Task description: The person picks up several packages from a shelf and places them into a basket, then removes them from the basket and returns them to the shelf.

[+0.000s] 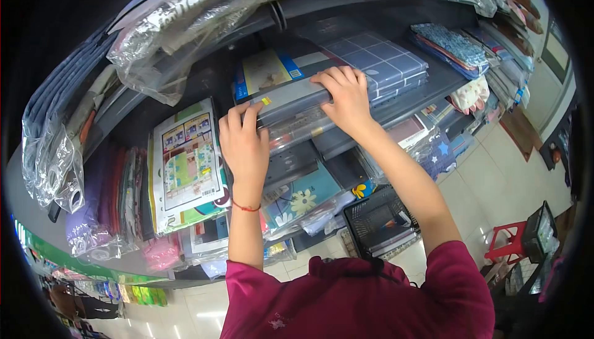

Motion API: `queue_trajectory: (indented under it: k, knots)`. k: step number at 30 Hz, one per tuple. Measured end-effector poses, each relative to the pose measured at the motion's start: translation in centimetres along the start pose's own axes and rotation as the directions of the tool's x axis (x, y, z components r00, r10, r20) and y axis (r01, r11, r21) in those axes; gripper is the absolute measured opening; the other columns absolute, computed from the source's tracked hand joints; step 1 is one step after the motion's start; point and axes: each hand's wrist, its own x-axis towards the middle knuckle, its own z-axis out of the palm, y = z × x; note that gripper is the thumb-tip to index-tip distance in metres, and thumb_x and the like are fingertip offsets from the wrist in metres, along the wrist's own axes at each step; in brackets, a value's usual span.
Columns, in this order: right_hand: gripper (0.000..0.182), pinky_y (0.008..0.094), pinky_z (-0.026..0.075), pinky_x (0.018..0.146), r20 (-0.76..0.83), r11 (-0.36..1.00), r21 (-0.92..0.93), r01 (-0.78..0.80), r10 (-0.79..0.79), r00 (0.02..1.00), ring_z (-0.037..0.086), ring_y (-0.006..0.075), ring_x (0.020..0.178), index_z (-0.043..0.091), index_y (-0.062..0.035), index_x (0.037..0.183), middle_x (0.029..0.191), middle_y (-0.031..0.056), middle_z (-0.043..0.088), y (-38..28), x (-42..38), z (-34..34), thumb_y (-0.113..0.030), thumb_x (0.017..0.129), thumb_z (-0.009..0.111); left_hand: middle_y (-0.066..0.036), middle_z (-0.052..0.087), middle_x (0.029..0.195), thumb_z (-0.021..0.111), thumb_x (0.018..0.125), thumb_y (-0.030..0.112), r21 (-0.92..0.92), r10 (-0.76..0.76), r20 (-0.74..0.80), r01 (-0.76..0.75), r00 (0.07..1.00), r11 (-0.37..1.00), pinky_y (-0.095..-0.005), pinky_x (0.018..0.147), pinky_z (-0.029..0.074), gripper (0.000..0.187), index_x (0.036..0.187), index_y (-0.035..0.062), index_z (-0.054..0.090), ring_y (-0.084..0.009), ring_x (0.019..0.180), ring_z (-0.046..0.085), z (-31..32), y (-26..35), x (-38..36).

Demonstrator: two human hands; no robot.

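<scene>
A flat grey package [288, 102] in clear plastic, with a small yellow sticker, lies at the front of the middle shelf, on top of other plastic-wrapped packs. My left hand [244, 144] grips its left end with the fingers bent over the edge. At the right end, my right hand [346, 98] has its fingers over the top and the thumb at the front edge. Just behind is a pack with a blue and yellow card [267, 72]. A stack of blue checked packs [374, 64] sits right beside my right hand.
A large printed pack [189, 163] stands to the left. Crinkled clear-wrapped packs [179, 33] overhang from the upper shelf. Folded blue cloths [451, 48] lie at the right. Below are a flowered teal pack [303, 197], a black basket [377, 215] and a red stool [507, 241].
</scene>
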Motion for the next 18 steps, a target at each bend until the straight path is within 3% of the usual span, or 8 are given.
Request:
queue_trajectory:
  k: [3, 7, 9, 11, 13, 15, 18]
  knots:
    - [0.049, 0.0406, 0.031, 0.096, -0.059, 0.995, 0.055, 0.087, -0.084, 0.995, 0.049, 0.0217, 0.106, 0.06, -0.0156, 0.107, 0.108, -0.0004, 0.057, 0.8, -2.2, -2.7, -0.002, 0.06, 0.064, -0.006, 0.058, 0.102, 0.062, 0.058, -0.007, -0.066, 0.039, 0.008, -0.038, 0.999, 0.997, -0.0372, 0.081, 0.042, 0.047, 0.101, 0.0107, 0.064, -0.0277, 0.091, 0.051, -2.9, 3.2, -1.2]
    - [0.042, 0.0389, 0.033, 0.09, -0.163, 0.976, 0.036, 0.217, -0.208, 0.964, 0.054, 0.0211, 0.1, 0.066, -0.0156, 0.098, 0.107, 0.0004, 0.061, 2.5, -7.5, -8.6, -0.005, 0.058, 0.06, -0.004, 0.06, 0.099, 0.066, 0.057, -0.004, -0.15, 0.309, -0.012, -0.308, 0.951, 0.94, -0.0372, 0.081, 0.043, 0.044, 0.097, 0.0126, 0.066, -0.0263, 0.095, 0.056, -6.2, 8.5, -5.1]
    - [0.036, 0.0401, 0.038, 0.082, -0.176, 0.955, 0.038, 0.296, -0.285, 0.942, 0.057, 0.0255, 0.094, 0.066, -0.0157, 0.097, 0.107, 0.0046, 0.063, 3.3, -10.6, -12.6, -0.008, 0.062, 0.06, 0.0, 0.061, 0.097, 0.068, 0.063, 0.001, -0.442, 0.456, -0.007, -0.412, 0.89, 0.797, -0.0342, 0.077, 0.045, 0.038, 0.098, 0.0147, 0.066, -0.0243, 0.092, 0.059, -7.1, 11.7, -7.7]
    - [0.026, 0.0404, 0.04, 0.081, -0.2, 0.951, 0.06, 0.302, -0.285, 0.937, 0.058, 0.0275, 0.095, 0.064, -0.0145, 0.094, 0.107, 0.0074, 0.063, 4.0, -14.6, -15.8, -0.011, 0.069, 0.062, 0.004, 0.061, 0.096, 0.063, 0.075, 0.012, -0.551, 0.633, -0.007, -0.531, 0.774, 0.644, -0.0283, 0.072, 0.045, 0.025, 0.1, 0.0161, 0.065, -0.0172, 0.09, 0.061, -8.5, 15.3, -9.8]
    - [0.018, 0.0412, 0.041, 0.083, -0.065, 0.95, 0.009, 0.311, -0.31, 0.948, 0.059, 0.0281, 0.098, 0.061, -0.0132, 0.091, 0.107, 0.0092, 0.063, 5.0, -18.9, -19.7, -0.014, 0.073, 0.064, 0.006, 0.061, 0.096, 0.056, 0.083, 0.024, -0.396, 0.737, -0.163, -0.727, 0.656, 0.56, -0.0227, 0.071, 0.044, 0.021, 0.101, 0.0184, 0.066, -0.0103, 0.09, 0.06, -8.4, 18.7, -11.9]
    - [0.016, 0.0419, 0.041, 0.085, -0.006, 0.967, 0.031, 0.254, -0.254, 0.967, 0.059, 0.0275, 0.099, 0.059, -0.0119, 0.088, 0.107, 0.0091, 0.064, 5.4, -22.7, -22.2, -0.01, 0.072, 0.064, 0.007, 0.062, 0.097, 0.05, 0.087, 0.028, -0.464, 0.703, -0.202, -0.699, 0.681, 0.544, -0.0214, 0.072, 0.043, 0.023, 0.101, 0.0185, 0.066, -0.0068, 0.091, 0.06, -8.2, 21.3, -13.4]
    - [0.022, 0.0417, 0.041, 0.085, 0.125, 0.998, 0.057, 0.024, -0.031, 0.992, 0.059, 0.0282, 0.098, 0.059, -0.0108, 0.091, 0.107, 0.0091, 0.063, 6.3, -29.0, -24.1, -0.01, 0.07, 0.065, 0.002, 0.062, 0.1, 0.057, 0.08, 0.017, -0.737, 0.62, 0.111, -0.354, 0.777, 0.576, -0.0265, 0.077, 0.046, 0.023, 0.101, 0.0163, 0.066, -0.0133, 0.097, 0.06, -6.1, 23.7, -15.3]
